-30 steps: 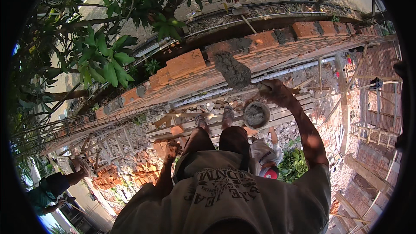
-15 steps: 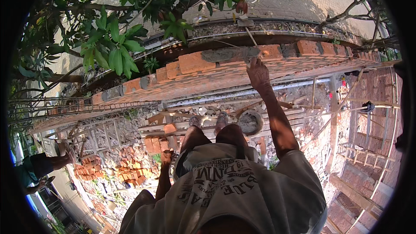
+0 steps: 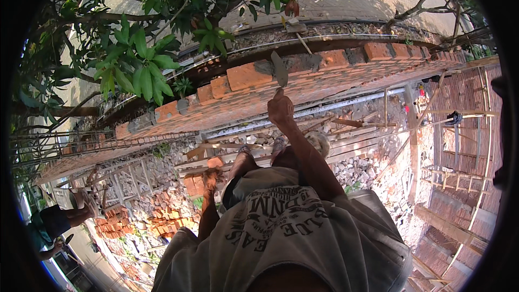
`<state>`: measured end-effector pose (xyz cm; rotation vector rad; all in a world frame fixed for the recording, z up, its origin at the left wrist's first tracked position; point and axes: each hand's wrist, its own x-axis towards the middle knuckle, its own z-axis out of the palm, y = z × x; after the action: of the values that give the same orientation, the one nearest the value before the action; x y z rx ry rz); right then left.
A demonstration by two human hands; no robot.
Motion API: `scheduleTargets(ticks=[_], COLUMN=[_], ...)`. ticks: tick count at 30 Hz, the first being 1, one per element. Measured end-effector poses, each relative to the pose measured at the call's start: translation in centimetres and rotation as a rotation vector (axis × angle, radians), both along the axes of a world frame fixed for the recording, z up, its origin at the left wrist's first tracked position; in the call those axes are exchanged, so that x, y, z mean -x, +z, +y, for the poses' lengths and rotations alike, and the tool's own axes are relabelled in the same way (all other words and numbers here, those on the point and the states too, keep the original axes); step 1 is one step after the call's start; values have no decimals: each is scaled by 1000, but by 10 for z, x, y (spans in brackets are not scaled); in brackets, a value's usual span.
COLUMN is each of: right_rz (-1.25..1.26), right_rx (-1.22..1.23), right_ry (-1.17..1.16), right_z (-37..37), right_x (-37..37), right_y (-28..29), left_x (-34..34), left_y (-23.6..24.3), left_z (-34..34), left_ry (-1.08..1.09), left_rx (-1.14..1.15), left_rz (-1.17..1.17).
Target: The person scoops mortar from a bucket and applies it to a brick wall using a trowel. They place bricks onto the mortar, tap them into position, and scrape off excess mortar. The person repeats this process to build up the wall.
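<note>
My right hand [image 3: 280, 111] is closed round the handle of a pointed trowel [image 3: 279, 69]. The trowel's blade stands over the top course of a red brick wall [image 3: 324, 78], against grey mortar [image 3: 303, 63] beside a large brick [image 3: 248, 75]. Low on the left, my left hand [image 3: 211, 177] is beside a small pile of bricks [image 3: 193, 185]; its fingers are too small and dark to make out. Behind my right forearm, a round bucket [image 3: 320, 143] is partly hidden.
Leafy branches [image 3: 146, 65] overhang the wall's left part. Planks [image 3: 351, 143] and rubble [image 3: 359, 167] lie below me. Loose bricks [image 3: 170, 219] are heaped at lower left, where another person [image 3: 51, 219] stands. Bamboo poles [image 3: 481, 184] frame the right side.
My right hand has swung left along the wall, and the trowel blade now shows plainly. My left hand has risen slightly towards the brick pile. The bucket has become partly covered by my forearm.
</note>
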<state>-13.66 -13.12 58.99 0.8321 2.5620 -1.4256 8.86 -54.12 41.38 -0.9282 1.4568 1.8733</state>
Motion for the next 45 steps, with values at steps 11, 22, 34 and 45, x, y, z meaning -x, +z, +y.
scheduleTargets(ticks=[11, 22, 34, 45], right_rz=[-14, 47, 117, 291], right_rx=[-153, 63, -326, 20], right_ry=[121, -179, 102, -428], right_z=[1, -6, -13, 63], right_x=[-6, -3, -13, -57], right_y=[29, -10, 21, -27], left_x=[30, 81, 81, 34], left_y=[9, 36, 20, -29], left_z=[-24, -6, -8, -8], left_ry=[-232, -302, -379, -355], left_rx=[154, 398, 290, 983], left_rz=[56, 13, 45, 481])
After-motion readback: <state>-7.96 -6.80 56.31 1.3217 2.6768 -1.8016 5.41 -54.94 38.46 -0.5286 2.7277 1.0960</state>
